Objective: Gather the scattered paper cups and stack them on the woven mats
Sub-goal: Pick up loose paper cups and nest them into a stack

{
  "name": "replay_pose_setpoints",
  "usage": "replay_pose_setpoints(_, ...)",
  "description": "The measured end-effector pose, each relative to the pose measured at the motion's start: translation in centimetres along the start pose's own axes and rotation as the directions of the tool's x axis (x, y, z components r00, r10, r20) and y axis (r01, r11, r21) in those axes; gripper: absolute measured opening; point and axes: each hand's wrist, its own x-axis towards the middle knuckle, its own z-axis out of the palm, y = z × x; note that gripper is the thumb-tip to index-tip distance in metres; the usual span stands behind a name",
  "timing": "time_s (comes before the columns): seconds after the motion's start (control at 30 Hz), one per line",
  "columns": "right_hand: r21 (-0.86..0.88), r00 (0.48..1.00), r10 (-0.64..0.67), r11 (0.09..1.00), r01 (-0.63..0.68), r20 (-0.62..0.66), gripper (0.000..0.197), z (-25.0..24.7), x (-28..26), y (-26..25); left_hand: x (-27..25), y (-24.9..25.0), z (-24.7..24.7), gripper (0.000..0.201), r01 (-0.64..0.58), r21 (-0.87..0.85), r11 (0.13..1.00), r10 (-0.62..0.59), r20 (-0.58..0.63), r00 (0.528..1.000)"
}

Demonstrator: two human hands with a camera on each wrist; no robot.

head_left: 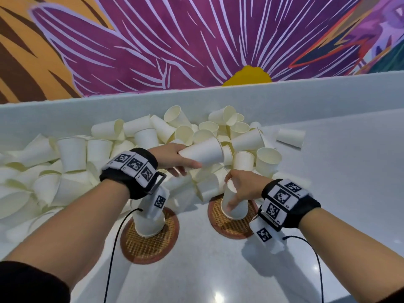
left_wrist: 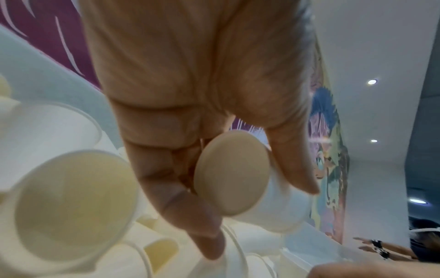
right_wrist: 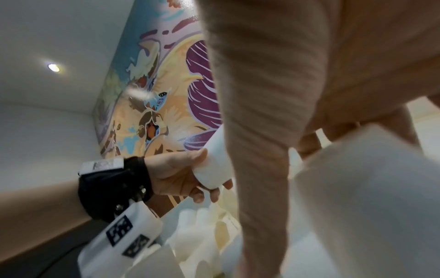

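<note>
My left hand (head_left: 185, 159) grips a white paper cup (head_left: 203, 153) on its side above the pile, mouth pointing right; the left wrist view shows its base (left_wrist: 232, 173) between my fingers (left_wrist: 190, 216) and thumb. My right hand (head_left: 231, 191) holds the top of an upside-down cup stack (head_left: 235, 206) standing on the right woven mat (head_left: 231, 228). In the right wrist view the held stack (right_wrist: 369, 188) fills the right side. Another upside-down stack (head_left: 148, 221) stands on the left woven mat (head_left: 150, 246), partly hidden by my left wrist band.
A big heap of loose paper cups (head_left: 98, 149) covers the white counter (head_left: 349, 193) behind and left of the mats, against a low white wall (head_left: 284, 95). One cup (head_left: 290, 137) lies apart at the right. Black cables (head_left: 111, 259) trail from both wrists. Another person's arms (left_wrist: 385, 250) show far off.
</note>
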Motion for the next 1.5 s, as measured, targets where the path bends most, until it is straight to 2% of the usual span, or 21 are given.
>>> replay_pose_setpoints(0.07,0.063,0.998,-0.012,0.998,0.016,-0.059,0.08,-0.7,0.2,-0.8,-0.4,-0.1,-0.8,0.044,-0.005,-0.054,0.999,0.002,-0.044,0.999)
replay_pose_setpoints(0.17,0.111,0.964,-0.009,0.993,0.039,-0.266,0.068,-1.5,1.3,-2.0,-1.0,-0.4,-1.7,0.052,0.011,-0.132,0.991,-0.03,-0.139,0.99)
replay_pose_setpoints(0.23,0.097,0.937,0.061,0.995,-0.029,-0.344,0.055,-1.7,2.2,-2.6,-1.2,-0.7,-2.0,0.054,0.041,-0.211,0.977,-0.081,-0.183,0.98)
replay_pose_setpoints(0.3,0.057,0.936,0.146,0.989,-0.135,-0.321,0.044,-1.6,3.3,-3.4,-1.7,-1.0,-2.2,0.055,0.062,-0.273,0.96,-0.123,-0.212,0.97)
replay_pose_setpoints(0.37,0.019,0.946,0.21,0.977,-0.212,-0.246,0.036,-1.4,4.0,-3.4,-1.9,-1.2,-1.9,0.056,0.098,-0.293,0.951,-0.161,-0.201,0.966)
replay_pose_setpoints(0.47,0.021,0.952,0.269,0.963,-0.269,-0.148,0.036,-1.3,5.0,-3.3,-2.4,-1.7,-1.8,0.055,0.138,-0.271,0.953,-0.197,-0.202,0.959)
replay_pose_setpoints(0.6,0.237,0.951,0.279,0.94,-0.244,-0.131,0.038,-1.9,6.0,-2.9,-2.8,-2.7,-2.6,0.054,0.133,-0.283,0.95,-0.197,-0.211,0.957)
replay_pose_setpoints(0.7,0.417,0.956,0.254,0.892,-0.172,-0.149,0.037,-3.3,5.7,-3.3,-3.2,-2.9,-3.3,0.048,0.149,-0.259,0.954,-0.205,-0.208,0.956)
replay_pose_setpoints(0.8,0.666,0.959,0.244,0.74,-0.09,-0.142,0.031,-5.0,5.0,-4.0,-3.8,-2.7,-3.9,0.043,0.15,-0.278,0.949,-0.203,-0.173,0.964)
replay_pose_setpoints(0.9,0.821,0.97,0.212,0.571,-0.027,-0.115,0.009,-5.6,4.1,-5.4,-3.9,-2.3,-3.9,0.049,0.116,-0.381,0.917,-0.179,-0.134,0.975)
replay_pose_setpoints(1.03,0.928,0.997,0.049,0.371,0.04,-0.062,0.015,-4.1,3.6,-8.3,-3.2,-1.8,-2.8,0.053,0.016,-0.45,0.893,-0.127,-0.217,0.968)
replay_pose_setpoints(1.1,0.956,0.998,-0.02,0.285,0.068,-0.065,0.017,-3.4,3.6,-9.6,-3.2,-1.8,-2.6,0.058,0.001,-0.463,0.886,-0.156,-0.296,0.942)
replay_pose_setpoints(1.17,0.978,0.993,-0.099,0.192,0.085,-0.067,0.019,-3.2,3.6,-10.8,-3.6,-2.3,-3.2,0.065,0.03,-0.508,0.861,-0.218,-0.316,0.923)
replay_pose_setpoints(1.2,0.98,0.988,-0.14,0.178,0.085,-0.06,0.018,-3.3,3.5,-11.3,-4.0,-2.5,-3.6,0.062,0.05,-0.523,0.851,-0.244,-0.31,0.919)
replay_pose_setpoints(1.23,0.975,0.982,-0.179,0.204,0.091,-0.054,0.018,-3.3,3.4,-11.8,-4.4,-2.7,-4.0,0.055,0.068,-0.533,0.843,-0.268,-0.308,0.913)
replay_pose_setpoints(1.27,0.956,0.978,-0.203,0.271,0.11,-0.055,0.019,-3.3,3.4,-12.4,-5.0,-3.0,-4.5,0.048,0.088,-0.539,0.838,-0.296,-0.313,0.902)
replay_pose_setpoints(1.37,0.788,0.977,-0.155,0.579,0.208,-0.144,0.027,-2.7,3.9,-13.5,-6.7,-4.0,-6.2,0.044,0.119,-0.533,0.838,-0.355,-0.365,0.861)
replay_pose_setpoints(1.43,0.497,0.948,-0.087,0.834,0.238,-0.306,0.027,-2.0,5.0,-13.3,-8.2,-4.9,-7.6,0.046,0.149,-0.472,0.869,-0.368,-0.415,0.832)
replay_pose_setpoints(1.47,0.323,0.933,-0.074,0.926,0.195,-0.351,0.027,-1.7,5.6,-13.1,-9.1,-5.3,-8.3,0.048,0.17,-0.419,0.892,-0.363,-0.439,0.822)
replay_pose_setpoints(1.5,0.178,0.936,-0.054,0.976,0.123,-0.348,0.031,-1.3,6.1,-13.0,-10.0,-5.8,-9.1,0.05,0.19,-0.357,0.915,-0.35,-0.462,0.815)
